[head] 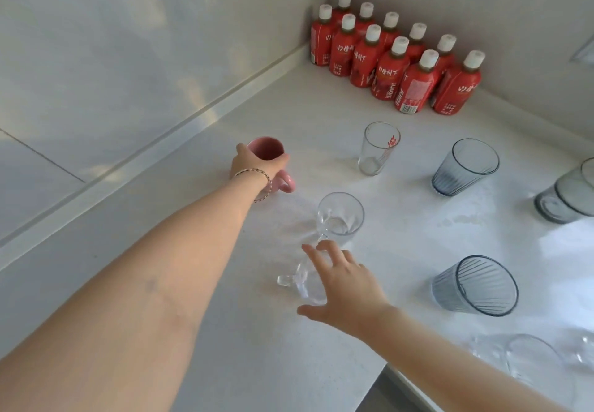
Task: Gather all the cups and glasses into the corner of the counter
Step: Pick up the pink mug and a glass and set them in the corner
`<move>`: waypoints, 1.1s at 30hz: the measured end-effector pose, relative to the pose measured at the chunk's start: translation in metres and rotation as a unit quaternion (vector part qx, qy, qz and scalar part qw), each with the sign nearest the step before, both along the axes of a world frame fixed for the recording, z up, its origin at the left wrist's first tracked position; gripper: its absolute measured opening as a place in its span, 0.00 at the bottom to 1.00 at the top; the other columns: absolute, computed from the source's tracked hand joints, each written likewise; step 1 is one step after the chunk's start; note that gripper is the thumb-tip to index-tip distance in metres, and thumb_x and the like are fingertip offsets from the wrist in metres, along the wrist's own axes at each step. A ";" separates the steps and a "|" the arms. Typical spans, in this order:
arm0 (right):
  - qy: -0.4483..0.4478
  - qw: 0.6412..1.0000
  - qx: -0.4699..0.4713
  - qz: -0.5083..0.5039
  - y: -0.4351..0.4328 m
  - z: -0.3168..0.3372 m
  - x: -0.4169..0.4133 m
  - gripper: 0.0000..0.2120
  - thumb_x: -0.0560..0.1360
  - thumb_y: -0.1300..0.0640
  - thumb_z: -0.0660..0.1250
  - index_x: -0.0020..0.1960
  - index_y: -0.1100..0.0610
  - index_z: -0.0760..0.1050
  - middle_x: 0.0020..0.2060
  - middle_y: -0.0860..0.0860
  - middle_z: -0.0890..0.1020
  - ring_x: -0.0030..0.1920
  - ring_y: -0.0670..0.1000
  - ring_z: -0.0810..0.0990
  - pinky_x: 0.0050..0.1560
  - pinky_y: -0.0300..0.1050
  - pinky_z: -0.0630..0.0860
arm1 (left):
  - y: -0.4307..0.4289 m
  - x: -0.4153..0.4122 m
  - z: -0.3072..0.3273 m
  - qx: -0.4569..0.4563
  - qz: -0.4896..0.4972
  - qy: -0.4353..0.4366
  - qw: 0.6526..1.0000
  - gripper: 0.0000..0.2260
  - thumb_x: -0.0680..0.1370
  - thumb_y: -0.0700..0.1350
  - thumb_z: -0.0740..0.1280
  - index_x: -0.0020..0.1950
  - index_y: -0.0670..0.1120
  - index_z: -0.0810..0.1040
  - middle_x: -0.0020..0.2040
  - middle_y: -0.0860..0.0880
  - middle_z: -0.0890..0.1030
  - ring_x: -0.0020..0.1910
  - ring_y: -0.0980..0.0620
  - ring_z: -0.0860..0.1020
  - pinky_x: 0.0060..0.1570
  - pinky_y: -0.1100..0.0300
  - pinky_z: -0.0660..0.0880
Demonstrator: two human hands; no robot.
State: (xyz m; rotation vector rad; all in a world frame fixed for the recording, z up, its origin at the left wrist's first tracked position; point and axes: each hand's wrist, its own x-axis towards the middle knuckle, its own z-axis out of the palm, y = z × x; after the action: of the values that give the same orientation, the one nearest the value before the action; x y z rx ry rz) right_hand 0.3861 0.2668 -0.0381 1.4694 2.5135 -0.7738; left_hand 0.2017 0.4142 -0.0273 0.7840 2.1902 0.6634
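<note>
The left hand is wrapped around a pink mug at about 10 o'clock from the middle of the white counter, fingers curled on its far side and thumb on the near side, with the mug's handle pointing toward 4 o'clock. A thin bracelet circles that wrist. The mug's base is hidden by the hand, so whether it rests on the counter cannot be told.

The right hand hovers half open, fingers spread, over a clear glass mug at 6 o'clock; its fingertips look to touch the glass, but a firm grip cannot be told. Just beyond it, toward 12 o'clock, stands a second clear mug, upright.

A tall clear glass with red print stands at 12 o'clock. A blue-grey ribbed tumbler sits at 2 o'clock, another ribbed tumbler at 4 o'clock. At the 3 o'clock edge are grey-tinted glasses, partly cut off. More clear glasses stand at 5 o'clock.

Red juice bottles with white caps fill the far corner at 1 o'clock, in two rows against the wall.
</note>
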 end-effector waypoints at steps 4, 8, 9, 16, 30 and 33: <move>-0.060 0.994 -0.001 -0.092 -0.007 -0.004 -0.006 0.50 0.65 0.29 0.64 0.75 0.49 0.44 0.65 0.54 0.62 0.57 0.56 0.73 0.45 0.45 0.74 | -0.028 0.000 0.000 0.055 -0.028 0.058 0.996 0.26 0.58 0.49 0.73 0.51 0.48 0.66 0.30 0.57 0.77 0.41 0.49 0.75 0.37 0.60 0.71; -0.067 0.992 0.015 -0.106 -0.009 -0.003 -0.012 0.44 0.67 0.31 0.62 0.73 0.51 0.49 0.62 0.54 0.64 0.55 0.55 0.75 0.39 0.43 0.71 | -0.100 -0.012 0.004 0.115 -0.078 0.041 0.989 0.21 0.62 0.51 0.73 0.47 0.58 0.64 0.28 0.70 0.79 0.40 0.69 0.76 0.35 0.70 0.71; -0.062 0.992 0.017 -0.104 -0.009 -0.001 -0.012 0.42 0.68 0.32 0.62 0.73 0.51 0.51 0.62 0.53 0.65 0.55 0.55 0.75 0.40 0.42 0.71 | -0.122 -0.019 0.007 0.125 -0.076 0.032 0.989 0.21 0.62 0.50 0.74 0.45 0.60 0.64 0.30 0.76 0.76 0.38 0.74 0.74 0.34 0.73 0.69; -0.014 1.000 -0.001 0.027 -0.018 0.022 -0.061 0.38 0.66 0.44 0.70 0.71 0.43 0.56 0.62 0.49 0.65 0.61 0.52 0.70 0.51 0.43 0.75 | -0.280 -0.101 0.028 0.071 0.033 0.040 0.996 0.25 0.60 0.49 0.77 0.45 0.68 0.66 0.41 0.65 0.77 0.41 0.76 0.75 0.34 0.73 0.68; 0.077 0.933 -0.025 0.350 -0.199 0.059 -0.334 0.40 0.64 0.49 0.72 0.71 0.39 0.58 0.65 0.46 0.64 0.61 0.53 0.72 0.55 0.42 0.74 | -0.597 -0.287 0.062 0.057 0.313 0.136 0.938 0.24 0.60 0.46 0.77 0.49 0.61 0.69 0.36 0.66 0.78 0.40 0.70 0.75 0.37 0.70 0.69; 0.076 0.931 -0.039 0.355 -0.250 0.057 -0.384 0.40 0.63 0.49 0.73 0.70 0.39 0.59 0.64 0.45 0.65 0.58 0.51 0.74 0.51 0.40 0.74 | -0.659 -0.342 0.058 0.054 0.287 0.166 0.942 0.19 0.59 0.44 0.75 0.44 0.58 0.72 0.35 0.59 0.81 0.43 0.65 0.77 0.38 0.67 0.70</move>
State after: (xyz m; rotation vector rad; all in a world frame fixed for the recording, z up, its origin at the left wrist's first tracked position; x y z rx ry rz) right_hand 0.0025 0.0166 0.0185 0.4004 2.7763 -0.8404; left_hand -0.1405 -0.2448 0.0303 0.3064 2.7438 0.9985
